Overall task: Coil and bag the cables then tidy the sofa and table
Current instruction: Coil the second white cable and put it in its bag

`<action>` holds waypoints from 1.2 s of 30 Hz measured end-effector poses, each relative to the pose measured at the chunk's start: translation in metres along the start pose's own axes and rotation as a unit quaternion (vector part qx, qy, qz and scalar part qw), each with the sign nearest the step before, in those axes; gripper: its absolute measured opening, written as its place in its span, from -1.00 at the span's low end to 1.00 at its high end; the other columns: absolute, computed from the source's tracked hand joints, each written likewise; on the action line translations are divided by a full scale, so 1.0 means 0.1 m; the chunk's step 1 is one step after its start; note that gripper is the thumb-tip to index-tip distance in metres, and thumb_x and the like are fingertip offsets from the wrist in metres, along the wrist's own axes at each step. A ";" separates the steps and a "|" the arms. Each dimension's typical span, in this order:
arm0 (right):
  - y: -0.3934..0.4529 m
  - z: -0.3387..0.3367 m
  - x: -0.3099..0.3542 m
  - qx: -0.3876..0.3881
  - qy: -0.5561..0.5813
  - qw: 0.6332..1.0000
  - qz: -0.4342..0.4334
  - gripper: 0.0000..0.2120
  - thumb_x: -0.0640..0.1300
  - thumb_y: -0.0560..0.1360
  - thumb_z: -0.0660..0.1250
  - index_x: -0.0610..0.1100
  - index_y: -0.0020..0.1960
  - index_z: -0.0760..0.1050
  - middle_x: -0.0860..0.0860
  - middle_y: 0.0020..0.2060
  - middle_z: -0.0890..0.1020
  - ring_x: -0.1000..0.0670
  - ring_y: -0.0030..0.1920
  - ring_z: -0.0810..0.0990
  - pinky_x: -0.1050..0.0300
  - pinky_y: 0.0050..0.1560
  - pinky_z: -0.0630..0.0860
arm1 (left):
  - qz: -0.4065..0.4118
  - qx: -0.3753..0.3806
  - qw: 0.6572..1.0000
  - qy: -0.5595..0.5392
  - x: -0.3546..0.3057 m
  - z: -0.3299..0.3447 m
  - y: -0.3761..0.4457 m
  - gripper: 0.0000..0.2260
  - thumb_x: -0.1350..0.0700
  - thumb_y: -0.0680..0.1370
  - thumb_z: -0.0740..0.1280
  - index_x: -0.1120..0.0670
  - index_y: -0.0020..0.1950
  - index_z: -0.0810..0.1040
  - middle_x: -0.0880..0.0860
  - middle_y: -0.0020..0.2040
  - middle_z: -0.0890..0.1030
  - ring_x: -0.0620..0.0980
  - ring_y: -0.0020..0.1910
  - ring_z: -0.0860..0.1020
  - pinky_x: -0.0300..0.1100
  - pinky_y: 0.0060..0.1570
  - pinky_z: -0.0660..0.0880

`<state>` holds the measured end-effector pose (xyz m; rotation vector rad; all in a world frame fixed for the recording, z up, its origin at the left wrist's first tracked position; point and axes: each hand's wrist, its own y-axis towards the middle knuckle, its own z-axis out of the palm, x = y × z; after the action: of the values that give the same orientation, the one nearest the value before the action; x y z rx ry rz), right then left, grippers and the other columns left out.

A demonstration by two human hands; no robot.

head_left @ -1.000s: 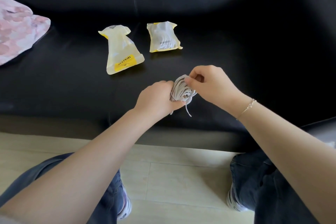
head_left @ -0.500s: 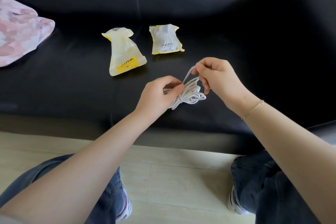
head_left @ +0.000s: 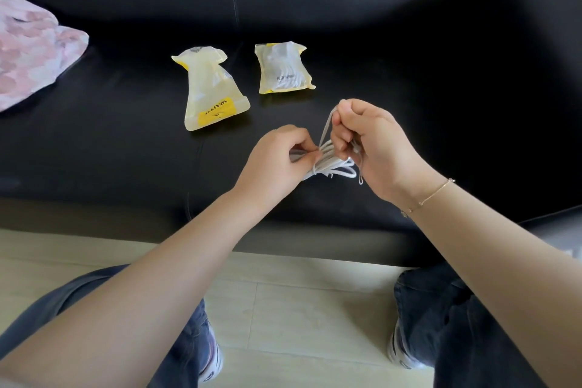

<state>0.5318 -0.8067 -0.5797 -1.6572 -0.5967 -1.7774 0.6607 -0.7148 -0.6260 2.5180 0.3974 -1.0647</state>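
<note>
From the head view, the white cable is bunched in loops above the front of the black sofa, held between both hands. The left hand pinches the bundle at its middle, fingers curled round it. The right hand grips a strand that rises from the bundle, with the cable's loose end hanging just below its palm. The hands are close together, almost touching.

This looks like the coiling step, near its end: the free strand appears ready to be wound round the bundle to bind it. The next move likely calls for the left hand to keep the loops tight while the right winds.

Behind the cable lie two yellow-edged bags: the nearer bag to its left, the farther bag seemingly already holding a cable. A pink cloth sits far left of the cable. The sofa seat to the right of the cable is bare, and the seat's front edge lies just below the hands.
</note>
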 end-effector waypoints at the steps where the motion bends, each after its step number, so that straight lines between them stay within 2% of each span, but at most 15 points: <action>1: -0.01 0.01 -0.01 0.000 -0.008 1.000 -0.010 -0.69 -0.21 0.67 0.09 -0.20 -0.23 0.39 -0.04 -0.42 0.30 0.03 -0.41 0.31 0.26 -0.42 0.34 | 0.004 -0.006 1.000 0.012 0.00 0.01 0.00 -0.92 0.13 0.50 0.43 0.12 -0.15 0.61 -0.02 -0.17 0.57 -0.04 -0.13 0.55 -0.02 -0.09 0.51; 5: -0.03 0.03 -0.04 0.008 -0.057 0.998 -0.029 -0.72 -0.21 0.66 0.12 -0.24 -0.20 0.43 -0.01 -0.46 0.33 0.03 -0.42 0.31 0.26 -0.42 0.35 | 0.014 -0.015 0.998 0.067 0.00 0.05 -0.03 -0.92 0.12 0.53 0.38 0.12 -0.11 0.58 -0.01 -0.14 0.57 -0.01 -0.13 0.54 0.02 -0.11 0.53; 9: 0.05 -0.06 0.00 0.002 -0.172 0.985 -0.029 -0.72 -0.18 0.65 0.15 -0.27 -0.15 0.51 0.02 -0.47 0.40 0.03 -0.43 0.38 0.19 -0.39 0.43 | 0.030 0.011 0.990 0.137 0.01 0.07 -0.11 -0.90 0.06 0.60 0.29 0.08 0.00 0.49 0.01 -0.05 0.59 0.02 -0.13 0.56 0.05 -0.15 0.53; 14: 0.08 -0.10 -0.01 -0.013 -0.149 0.989 0.017 -0.71 -0.22 0.65 0.13 -0.23 -0.15 0.54 -0.05 -0.43 0.47 0.03 -0.44 0.43 0.16 -0.41 0.44 | 0.004 0.074 0.965 0.252 0.10 0.04 -0.18 -0.55 -0.21 0.57 0.24 0.04 0.33 0.38 0.00 0.19 0.51 0.03 0.09 0.51 0.01 0.00 0.53; 15: 0.08 -0.10 0.00 -0.012 -0.135 0.991 0.020 -0.71 -0.25 0.65 0.12 -0.24 -0.14 0.55 -0.06 -0.42 0.48 0.03 -0.44 0.44 0.16 -0.41 0.44 | 0.003 0.087 0.957 0.277 0.13 0.04 -0.18 -0.53 -0.23 0.56 0.24 0.04 0.34 0.37 0.00 0.18 0.51 0.02 0.09 0.50 -0.03 -0.01 0.52; 17: 0.06 -0.12 0.05 0.003 -0.107 0.994 0.023 -0.72 -0.28 0.63 0.11 -0.30 -0.10 0.55 -0.09 -0.41 0.49 0.00 -0.45 0.44 0.15 -0.42 0.43 | 0.006 0.092 0.954 0.285 0.13 0.04 -0.18 -0.61 -0.19 0.59 0.22 0.07 0.27 0.40 0.03 0.10 0.54 0.00 -0.01 0.50 -0.13 -0.11 0.48; 20: -0.01 -0.15 0.09 0.042 -0.127 0.990 0.031 -0.74 -0.25 0.62 0.15 -0.34 -0.12 0.54 -0.10 -0.46 0.47 -0.05 -0.47 0.40 0.14 -0.41 0.40 | -0.079 0.051 0.984 0.153 0.08 -0.02 -0.11 -0.71 -0.10 0.63 0.21 0.10 0.17 0.39 0.04 -0.03 0.57 0.04 -0.13 0.55 -0.10 -0.20 0.43; 24: -0.05 -0.20 0.06 0.056 -0.154 0.984 0.069 -0.75 -0.23 0.60 0.21 -0.29 -0.20 0.54 -0.05 -0.52 0.44 -0.02 -0.50 0.39 0.13 -0.41 0.38 | -0.158 -0.017 0.987 0.026 0.11 -0.12 0.00 -0.74 -0.10 0.63 0.22 0.08 0.13 0.42 0.01 0.03 0.51 -0.02 -0.05 0.52 -0.07 -0.07 0.49; 27: -0.05 -0.20 -0.02 0.083 -0.153 0.979 0.110 -0.77 -0.25 0.60 0.21 -0.29 -0.09 0.61 -0.07 -0.44 0.47 -0.01 -0.46 0.42 0.13 -0.39 0.42 | -0.230 -0.047 0.969 -0.080 0.10 -0.14 0.04 -0.71 -0.11 0.64 0.19 0.11 0.09 0.45 0.03 -0.01 0.55 0.00 -0.05 0.57 -0.01 -0.03 0.60; 29: -0.06 -0.17 -0.07 0.112 -0.173 0.970 0.133 -0.78 -0.24 0.61 0.22 -0.26 -0.03 0.64 -0.06 -0.40 0.49 0.02 -0.43 0.45 0.16 -0.38 0.44 | -0.267 -0.071 0.951 -0.139 0.08 -0.16 0.07 -0.70 -0.10 0.64 0.19 0.14 0.08 0.47 0.08 0.02 0.58 -0.02 -0.07 0.58 -0.16 -0.19 0.61; 32: -0.04 -0.11 -0.15 0.124 -0.212 0.954 0.174 -0.80 -0.20 0.61 0.26 -0.21 -0.03 0.66 -0.02 -0.39 0.52 0.05 -0.42 0.45 0.19 -0.37 0.46 | -0.285 -0.089 0.937 -0.182 0.04 -0.18 0.09 -0.70 -0.09 0.65 0.19 0.13 0.09 0.51 0.02 -0.05 0.58 -0.09 -0.13 0.56 -0.35 -0.38 0.48; 36: 0.03 -0.11 -0.18 0.099 -0.243 0.939 0.222 -0.81 -0.16 0.59 0.30 -0.20 -0.07 0.66 -0.02 -0.39 0.52 0.05 -0.42 0.44 0.18 -0.38 0.48 | -0.306 -0.056 0.915 -0.256 0.00 -0.19 0.09 -0.76 -0.08 0.64 0.23 0.06 0.06 0.56 -0.03 -0.11 0.58 -0.10 -0.16 0.52 -0.27 -0.25 0.46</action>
<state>0.5267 -0.8142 -0.5986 -1.9102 -0.5343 -0.9584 0.6758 -0.7140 -0.6119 1.9276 1.0861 -1.8038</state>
